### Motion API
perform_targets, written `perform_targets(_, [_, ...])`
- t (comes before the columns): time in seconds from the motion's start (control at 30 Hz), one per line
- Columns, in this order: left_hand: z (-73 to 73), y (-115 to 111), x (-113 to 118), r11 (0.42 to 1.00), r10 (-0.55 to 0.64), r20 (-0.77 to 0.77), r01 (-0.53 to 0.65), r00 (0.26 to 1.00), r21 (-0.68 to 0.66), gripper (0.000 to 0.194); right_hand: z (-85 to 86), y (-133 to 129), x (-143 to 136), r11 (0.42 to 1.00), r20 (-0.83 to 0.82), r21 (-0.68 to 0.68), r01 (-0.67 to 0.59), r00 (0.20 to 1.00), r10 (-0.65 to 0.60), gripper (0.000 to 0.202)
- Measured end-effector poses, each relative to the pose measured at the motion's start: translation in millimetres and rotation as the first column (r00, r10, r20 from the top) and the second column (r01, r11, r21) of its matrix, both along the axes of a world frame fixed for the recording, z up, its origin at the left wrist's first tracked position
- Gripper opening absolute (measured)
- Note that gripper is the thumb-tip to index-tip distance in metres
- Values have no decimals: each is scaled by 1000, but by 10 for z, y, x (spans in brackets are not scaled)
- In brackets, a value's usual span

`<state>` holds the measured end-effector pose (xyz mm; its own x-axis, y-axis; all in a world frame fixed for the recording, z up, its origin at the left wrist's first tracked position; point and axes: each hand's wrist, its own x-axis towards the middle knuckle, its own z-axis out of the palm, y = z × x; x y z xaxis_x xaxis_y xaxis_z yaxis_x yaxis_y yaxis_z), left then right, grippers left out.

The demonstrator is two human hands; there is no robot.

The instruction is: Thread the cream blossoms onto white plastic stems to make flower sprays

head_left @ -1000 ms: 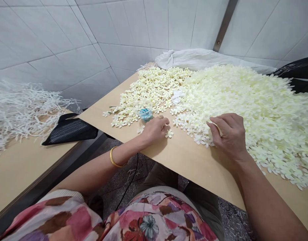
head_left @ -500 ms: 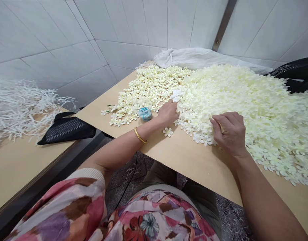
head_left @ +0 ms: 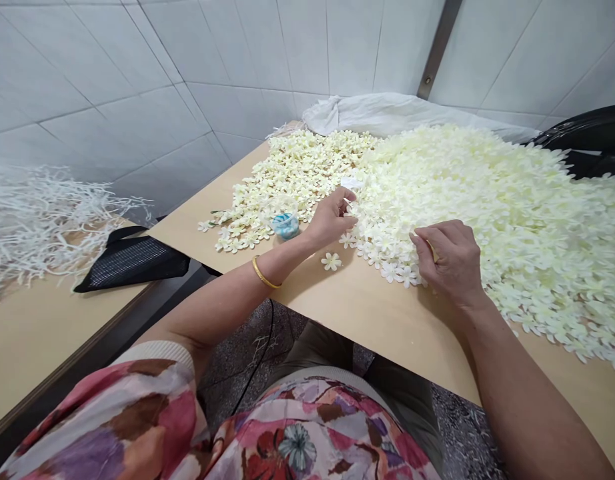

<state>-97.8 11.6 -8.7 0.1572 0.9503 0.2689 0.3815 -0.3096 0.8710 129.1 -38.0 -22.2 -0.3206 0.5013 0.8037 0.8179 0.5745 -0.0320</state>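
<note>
My left hand (head_left: 332,215) is at the near left edge of a large heap of pale yellow fabric flowers (head_left: 452,173). Its thumb and fingers are apart, and I see nothing between them. Over the front of the same heap, the thumb and forefinger of my right hand (head_left: 450,259) are pinched together. Whatever may be in that pinch is too small to make out. One loose flower (head_left: 331,261) lies face up on the table below my left hand. Left of that hand stands a small clear cup (head_left: 286,227) with blue and white contents.
A spread of smaller yellow flowers (head_left: 302,167) covers the table's far left part. White plastic sheeting (head_left: 387,115) lies along the tiled wall. On another table at left are tangled white stems (head_left: 42,223) and a black mesh item (head_left: 135,261). A black chair back (head_left: 592,143) stands at right.
My left hand's thumb and fingers have come apart at the heap's edge. My right hand keeps its pinch in nearly the same place. The whole view has shifted slightly.
</note>
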Motion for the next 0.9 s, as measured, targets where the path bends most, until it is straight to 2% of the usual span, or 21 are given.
perform_targets(0.1, [55,-98,-45,999,-51,14,51,999,-1,30,-1,-4,-2,1000,-4,-11,-11,1000,11,10])
perform_targets(0.17, [70,-153,-90,997,-50,-89,55,995,61,22,-2,-10,-4,999,-12,-33,-17,1000,16,11])
perform_targets(0.23, [86,-204,-139,992,-14,-275,47,961,114,14,-1,-16,-7,998,-19,-60,-13,1000,11,12])
perform_targets(0.3, [120,-265,-181,994,23,-523,39,852,106,9,0,-18,-10,997,-17,-78,-3,1000,2,13])
perform_targets(0.37, [174,-341,-205,998,35,-745,15,667,60,9,1,-16,-13,997,-9,-80,0,1000,0,14])
perform_targets(0.43, [231,-420,-203,999,32,-859,-10,511,31,13,0,-12,-16,997,-6,-77,-6,1000,5,14])
perform_targets(0.47, [253,-450,-192,999,32,-877,-7,479,33,15,-1,-11,-18,997,-5,-79,-9,1000,9,14])
perform_targets(0.57, [261,-465,-122,995,23,-862,76,506,71,25,-5,-9,-22,996,-6,-89,-16,1000,16,14])
perform_targets(0.67, [171,-353,-10,981,-29,-843,178,538,79,40,-9,-9,-25,996,-3,-89,-13,1000,13,15])
perform_targets(0.8, [38,-125,159,976,-67,-819,209,570,66,30,-16,-12,-26,997,27,-75,-7,1000,9,14])
perform_targets(0.9, [44,41,270,977,-43,-783,191,620,98,27,-22,-15,-26,996,57,-94,14,998,-8,15])
